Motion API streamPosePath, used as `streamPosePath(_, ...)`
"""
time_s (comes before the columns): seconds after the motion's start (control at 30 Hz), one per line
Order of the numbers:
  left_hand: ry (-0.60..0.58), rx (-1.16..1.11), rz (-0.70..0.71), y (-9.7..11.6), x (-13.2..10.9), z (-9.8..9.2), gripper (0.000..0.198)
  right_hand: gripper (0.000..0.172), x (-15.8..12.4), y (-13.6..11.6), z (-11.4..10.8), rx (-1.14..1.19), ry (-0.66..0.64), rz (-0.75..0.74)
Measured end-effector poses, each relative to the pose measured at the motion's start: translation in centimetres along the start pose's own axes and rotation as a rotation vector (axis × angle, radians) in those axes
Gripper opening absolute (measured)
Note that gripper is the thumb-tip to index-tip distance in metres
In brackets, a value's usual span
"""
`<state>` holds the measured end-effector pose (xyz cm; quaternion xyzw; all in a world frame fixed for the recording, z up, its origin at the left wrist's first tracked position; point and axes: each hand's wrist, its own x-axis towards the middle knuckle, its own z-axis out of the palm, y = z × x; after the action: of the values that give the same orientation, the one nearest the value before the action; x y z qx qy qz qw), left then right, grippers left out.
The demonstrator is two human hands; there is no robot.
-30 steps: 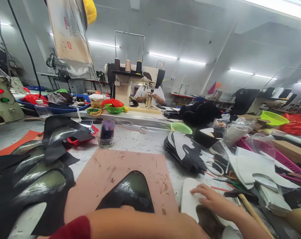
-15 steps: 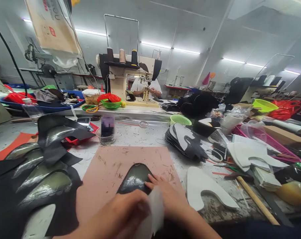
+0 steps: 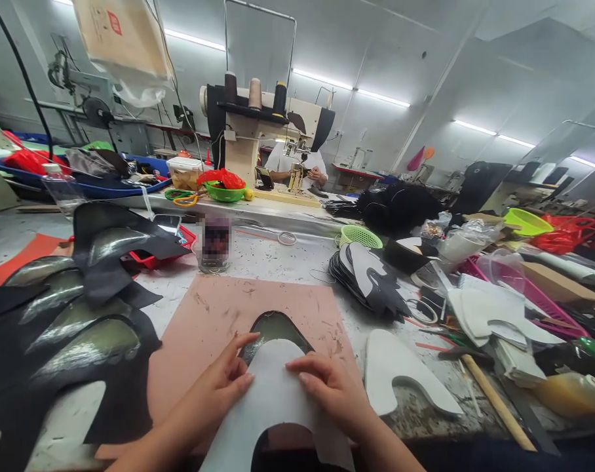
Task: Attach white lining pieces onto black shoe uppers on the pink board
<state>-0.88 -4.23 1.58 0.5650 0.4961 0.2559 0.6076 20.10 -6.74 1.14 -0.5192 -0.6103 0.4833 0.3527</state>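
A black shoe upper piece [image 3: 280, 324] with a shiny grey-green toe area lies on the pinkish-brown sheet [image 3: 204, 321]. Over most of it is a white U-shaped sheet piece [image 3: 272, 387], its rounded end just short of the toe's tip. My left hand [image 3: 231, 377] grips the white piece at its left edge, thumb against it and index finger reaching onto the toe. At the right edge my right hand [image 3: 334, 390] grips the same piece, fingertips on its top. The undersides of the grips are hidden.
Several black pieces with shiny toes [image 3: 91, 347] overlap at left. To the right lie white cut pieces [image 3: 390, 373], a stack of dark pieces [image 3: 361, 282] and a wooden handle [image 3: 499, 403]. A clear cup [image 3: 213, 261] stands behind the sheet. Beyond, a person sits behind a sewing machine [image 3: 241, 144].
The white piece, blurred near my body before, now lies flat over the black upper. My left hand moved away from the right hand to the piece's left edge. The view shifted slightly.
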Motion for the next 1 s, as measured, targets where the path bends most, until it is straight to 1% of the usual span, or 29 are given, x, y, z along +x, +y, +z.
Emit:
streamPosePath(0.1,0.100,0.065,-0.002,-0.4,-0.1,0.4,0.053,0.022,0.6,-0.3,-0.5,-0.114,-0.051,-0.008)
streamPosePath(0.17,0.139,0.095,-0.027,-0.4,0.0,0.6,0.045,0.023,1.3,-0.3,-0.7,-0.146,-0.082,-0.015)
streamPosePath(0.27,0.158,0.111,-0.077,-0.2,0.8,0.6,0.045,0.023,2.8,0.1,-1.1,-0.181,-0.089,-0.042)
streamPosePath(0.33,0.186,0.145,-0.077,0.0,1.7,0.5,0.046,0.023,4.2,0.5,-1.4,-0.210,-0.080,-0.065)
streamPosePath(0.43,0.264,0.260,0.014,-0.1,3.1,0.2,0.041,0.024,6.1,1.2,-1.8,-0.262,-0.087,-0.102)
streamPosePath(0.53,0.305,0.409,0.118,-0.9,4.3,-0.1,0.038,0.025,7.4,2.2,-1.8,-0.309,-0.094,-0.140)
streamPosePath(0.63,0.323,0.518,0.182,-2.2,4.8,0.0,0.039,0.027,7.7,3.1,-1.7,-0.325,-0.081,-0.161)
streamPosePath(0.77,0.340,0.564,0.218,-3.3,4.8,0.2,0.039,0.029,7.4,3.3,-1.5,-0.348,-0.072,-0.175)
streamPosePath(1.0,0.312,0.624,0.167,-2.9,5.0,0.1,0.039,0.029,7.4,2.7,-1.5,-0.396,-0.059,-0.155)
